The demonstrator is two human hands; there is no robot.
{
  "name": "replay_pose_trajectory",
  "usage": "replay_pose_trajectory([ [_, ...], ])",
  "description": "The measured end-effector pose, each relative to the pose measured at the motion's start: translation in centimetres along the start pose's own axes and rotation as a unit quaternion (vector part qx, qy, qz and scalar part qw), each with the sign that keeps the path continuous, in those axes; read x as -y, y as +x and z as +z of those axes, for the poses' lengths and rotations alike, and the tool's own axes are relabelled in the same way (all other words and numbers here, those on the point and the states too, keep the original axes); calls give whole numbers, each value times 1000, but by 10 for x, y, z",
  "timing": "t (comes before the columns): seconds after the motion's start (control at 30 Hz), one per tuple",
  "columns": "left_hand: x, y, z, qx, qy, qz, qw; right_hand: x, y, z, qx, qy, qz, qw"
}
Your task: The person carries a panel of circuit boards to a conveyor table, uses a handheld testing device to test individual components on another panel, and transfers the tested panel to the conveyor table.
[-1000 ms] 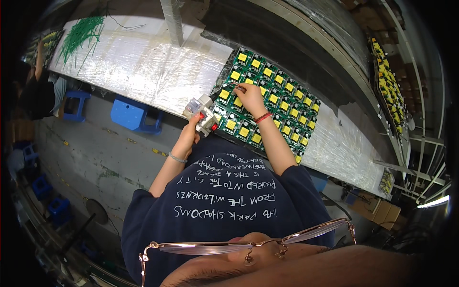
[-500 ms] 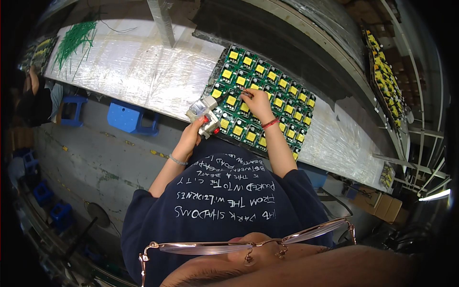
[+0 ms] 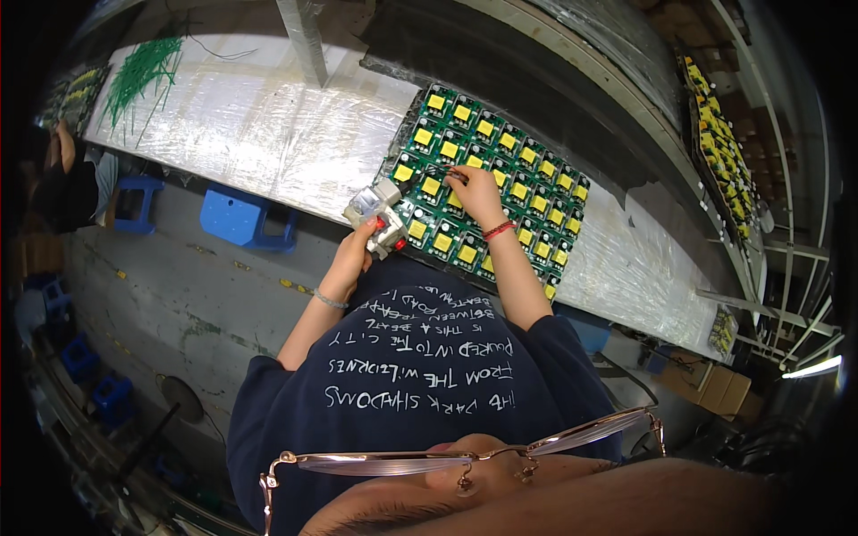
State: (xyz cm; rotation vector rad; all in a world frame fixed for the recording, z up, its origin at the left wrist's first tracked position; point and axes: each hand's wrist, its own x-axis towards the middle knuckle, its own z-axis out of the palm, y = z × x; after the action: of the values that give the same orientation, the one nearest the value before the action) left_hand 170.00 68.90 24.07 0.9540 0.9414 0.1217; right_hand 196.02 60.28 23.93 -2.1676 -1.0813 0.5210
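Note:
My left hand point(image 3: 354, 259) is wrapped around a pale, boxy hand-held tool point(image 3: 376, 204) with red buttons. The tool's dark end points over the near left part of a block of green circuit boards point(image 3: 417, 229), each with a yellow square component. Fingers pinched, my right hand point(image 3: 478, 198) is over the boards, just right of the tool's dark end. Between its fingertips is a thin dark piece point(image 3: 455, 176), too small to name.
Shiny film covers the long table point(image 3: 259, 152). A pile of thin green strips point(image 3: 147, 76) lies at its far left, near another person's hand point(image 3: 64, 147). A metal post point(image 3: 302, 40) rises behind the table. Blue stools point(image 3: 234, 217) stand below its front edge.
My left hand and the pale tool have shifted slightly to the left. My right hand has moved a little left too, its pinch kept.

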Motion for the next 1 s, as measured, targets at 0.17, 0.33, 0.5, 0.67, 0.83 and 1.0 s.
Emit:
replay_pose_trajectory([
  [0.17,4,-1,-3,-1,-2,-7,1000,-3,-1,4,3,-8,-9,1000],
  [0.33,10,0,-6,-4,2,-17,1000,-1,-4,5,-1,-19,-5,1000],
  [0.5,9,-1,-5,2,-5,-5,1000,1,0,3,-11,-32,-22,999],
  [0.67,-1,-12,13,-9,-20,7,1000,18,1,-29,-18,23,-51,998],
  [0.83,-5,-15,32,1,-29,11,1000,21,-11,-70,18,-28,-49,998],
  [1.0,2,-6,55,41,16,-8,999,-14,-21,-80,2,-11,-11,1000],
])
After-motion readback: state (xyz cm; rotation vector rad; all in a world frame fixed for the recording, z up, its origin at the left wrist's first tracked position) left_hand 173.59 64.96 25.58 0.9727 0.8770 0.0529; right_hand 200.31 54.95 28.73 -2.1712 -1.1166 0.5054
